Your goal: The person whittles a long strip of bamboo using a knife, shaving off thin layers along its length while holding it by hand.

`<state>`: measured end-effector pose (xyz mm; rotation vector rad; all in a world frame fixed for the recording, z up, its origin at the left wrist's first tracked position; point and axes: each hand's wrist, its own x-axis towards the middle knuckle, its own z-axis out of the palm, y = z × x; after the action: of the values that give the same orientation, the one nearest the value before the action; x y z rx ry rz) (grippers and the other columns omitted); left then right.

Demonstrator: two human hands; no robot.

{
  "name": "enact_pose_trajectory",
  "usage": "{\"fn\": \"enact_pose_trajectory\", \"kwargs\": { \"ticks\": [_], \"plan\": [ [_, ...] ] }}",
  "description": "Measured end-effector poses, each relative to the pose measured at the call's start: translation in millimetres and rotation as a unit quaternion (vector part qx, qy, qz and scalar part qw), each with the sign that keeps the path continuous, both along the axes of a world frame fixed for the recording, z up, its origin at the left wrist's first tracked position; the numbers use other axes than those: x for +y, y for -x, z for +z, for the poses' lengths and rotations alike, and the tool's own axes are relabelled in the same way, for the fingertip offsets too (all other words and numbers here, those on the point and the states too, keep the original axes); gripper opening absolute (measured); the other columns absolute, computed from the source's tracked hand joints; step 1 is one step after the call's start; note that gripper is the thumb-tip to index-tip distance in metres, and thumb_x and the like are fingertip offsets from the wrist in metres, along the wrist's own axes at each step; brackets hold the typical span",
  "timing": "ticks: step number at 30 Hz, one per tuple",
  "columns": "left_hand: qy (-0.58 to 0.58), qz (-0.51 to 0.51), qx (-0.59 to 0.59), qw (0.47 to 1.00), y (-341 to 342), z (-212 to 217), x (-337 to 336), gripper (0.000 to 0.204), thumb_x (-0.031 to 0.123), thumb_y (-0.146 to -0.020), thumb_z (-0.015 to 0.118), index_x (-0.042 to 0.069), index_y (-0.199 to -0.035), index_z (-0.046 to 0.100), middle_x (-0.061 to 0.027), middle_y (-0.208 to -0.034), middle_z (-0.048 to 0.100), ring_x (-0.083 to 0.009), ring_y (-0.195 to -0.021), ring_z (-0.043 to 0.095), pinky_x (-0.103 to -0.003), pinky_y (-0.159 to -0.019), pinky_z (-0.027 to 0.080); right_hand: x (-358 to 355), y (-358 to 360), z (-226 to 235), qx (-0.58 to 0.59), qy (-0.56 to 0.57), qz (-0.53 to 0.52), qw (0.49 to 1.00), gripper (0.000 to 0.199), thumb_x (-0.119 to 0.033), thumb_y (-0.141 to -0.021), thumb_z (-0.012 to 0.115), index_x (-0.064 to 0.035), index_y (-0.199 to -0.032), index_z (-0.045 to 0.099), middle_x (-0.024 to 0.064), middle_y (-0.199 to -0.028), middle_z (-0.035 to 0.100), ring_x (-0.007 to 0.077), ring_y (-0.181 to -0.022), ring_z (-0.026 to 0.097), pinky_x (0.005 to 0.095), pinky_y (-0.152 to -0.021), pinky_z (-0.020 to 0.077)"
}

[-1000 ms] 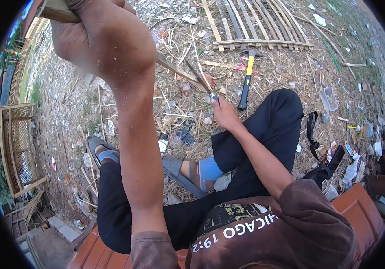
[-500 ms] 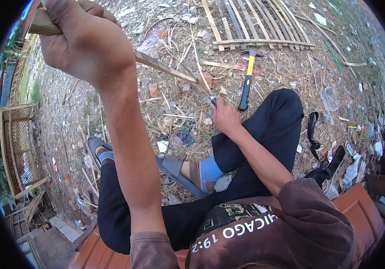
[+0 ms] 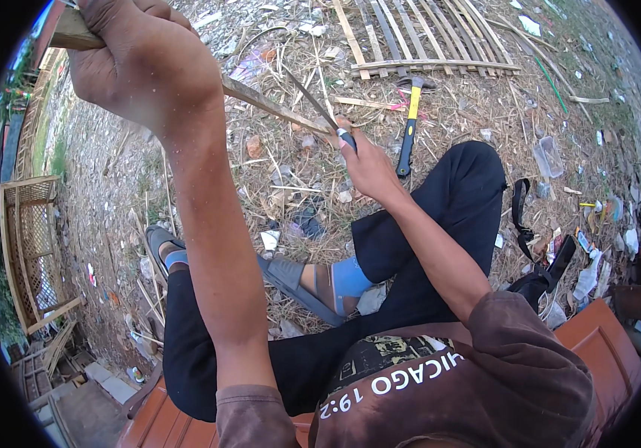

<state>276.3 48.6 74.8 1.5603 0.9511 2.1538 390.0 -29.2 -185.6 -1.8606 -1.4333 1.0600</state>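
My left hand (image 3: 145, 75), raised large at the upper left, is wrapped around a long wooden strip (image 3: 272, 107). One end of the strip sticks out left of the fist; the other slants down toward my right hand (image 3: 370, 166). The fingers of that hand are closed around the dark handle of a knife (image 3: 311, 98). Its narrow blade points up and left, crossing near the strip's far end; whether it touches the wood I cannot tell. Just right of my right hand, a hammer (image 3: 410, 131) with a yellow and black handle lies on the ground.
A slatted wooden rack (image 3: 440, 69) lies at the far side. Scattered shavings, stones and litter cover the ground. A clear plastic container (image 3: 548, 155) and a black strap (image 3: 521, 220) lie to the right. A lattice-panelled wooden frame (image 3: 36, 250) stands at the left. I sit on a reddish-brown panelled surface (image 3: 603, 347).
My right hand has moved up and slightly left with the knife. The blade, earlier low along the strip's end, now angles up above it. My left hand has stayed nearly in place.
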Motion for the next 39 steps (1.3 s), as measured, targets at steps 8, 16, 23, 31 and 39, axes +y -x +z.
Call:
{"fn": "enact_pose_trajectory", "kwargs": {
  "ticks": [8,16,23,31,39],
  "plan": [
    [0.006,0.008,0.002,1.0,11,-1,3,0.034,0.026,-0.103,0.039,0.012,-0.074,0.03,0.0008,-0.054,0.031,-0.0091,-0.044,0.029,-0.028,-0.041,0.023,-25,-3,-30,-0.143,0.04,0.062,0.987,0.03,-0.028,-0.096,0.049,0.0007,-0.103,0.047,0.033,-0.078,0.062,0.0468,-0.072,0.064,0.0566,-0.063,0.0487],
    [-0.004,0.018,-0.001,1.0,20,-2,4,0.034,0.026,-0.103,0.041,0.012,-0.075,0.029,0.0019,-0.055,0.028,-0.0088,-0.044,0.026,-0.028,-0.042,0.02,-24,4,-57,-0.085,0.044,0.027,0.995,0.037,-0.033,-0.095,0.048,0.0025,-0.107,0.048,0.033,-0.082,0.062,0.0483,-0.082,0.063,0.0571,-0.074,0.0472],
    [0.01,0.007,-0.006,1.0,15,-6,0,0.035,0.026,-0.103,0.041,0.011,-0.074,0.028,0.0004,-0.056,0.03,-0.0098,-0.045,0.027,-0.028,-0.043,0.02,-8,5,0,0.052,0.044,-0.016,0.998,0.038,-0.035,-0.098,0.045,0.0026,-0.102,0.052,0.026,-0.081,0.063,0.0447,-0.077,0.062,0.0523,-0.07,0.0446],
    [-0.011,0.015,-0.01,1.0,25,-6,7,0.035,0.026,-0.103,0.04,0.011,-0.072,0.034,0.0005,-0.05,0.036,-0.0075,-0.039,0.031,-0.026,-0.037,0.023,-38,5,-44,-0.08,-0.067,0.011,0.995,0.029,-0.028,-0.098,0.047,0.0012,-0.104,0.047,0.0238,-0.068,0.061,0.0442,-0.067,0.063,0.0513,-0.06,0.0461],
    [0.029,0.072,0.03,0.997,36,-6,-2,0.034,0.026,-0.104,0.034,0.008,-0.076,0.026,-0.0021,-0.06,0.031,-0.0127,-0.05,0.025,-0.032,-0.047,0.022,-23,3,-44,0.021,0.072,-0.007,0.997,0.034,-0.032,-0.097,0.047,0.0011,-0.105,0.047,0.0309,-0.076,0.062,0.0496,-0.076,0.062,0.0563,-0.071,0.0471]
  ]
}}
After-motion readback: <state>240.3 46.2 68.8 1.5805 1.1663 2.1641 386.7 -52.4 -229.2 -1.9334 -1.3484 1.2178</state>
